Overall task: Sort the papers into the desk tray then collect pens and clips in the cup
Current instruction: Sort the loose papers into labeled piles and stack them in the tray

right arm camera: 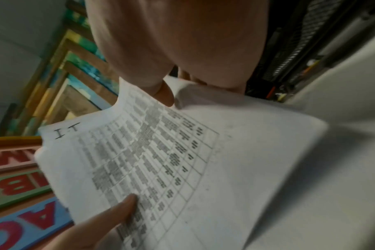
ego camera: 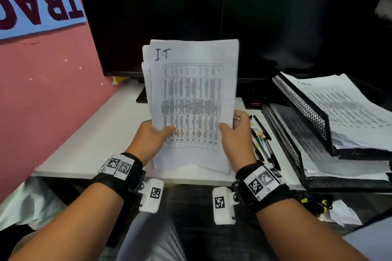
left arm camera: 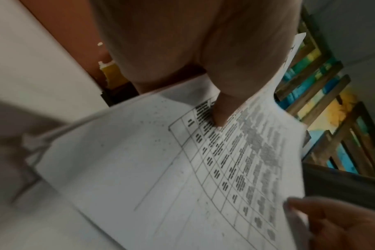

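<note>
Both hands hold up a stack of printed papers (ego camera: 191, 95) above the white desk (ego camera: 101, 137); the top sheet carries a table and a handwritten "I.T". My left hand (ego camera: 154, 133) pinches the lower left edge, thumb on the front. My right hand (ego camera: 235, 131) grips the lower right edge, fingers behind. The same papers (left arm camera: 182, 169) show under the left thumb (left arm camera: 220, 111), and again as papers (right arm camera: 161, 160) under the right thumb (right arm camera: 163, 94). The black mesh desk tray (ego camera: 297, 137) at the right has papers on two levels. Pens and coloured clips (ego camera: 262, 140) lie beside it.
Two dark monitors (ego camera: 212, 27) stand at the back of the desk. A pink wall (ego camera: 42, 91) with a blue sign borders the left. The desk's front edge (ego camera: 127, 177) runs just behind my wrists. Crumpled paper (ego camera: 341, 214) lies low at the right.
</note>
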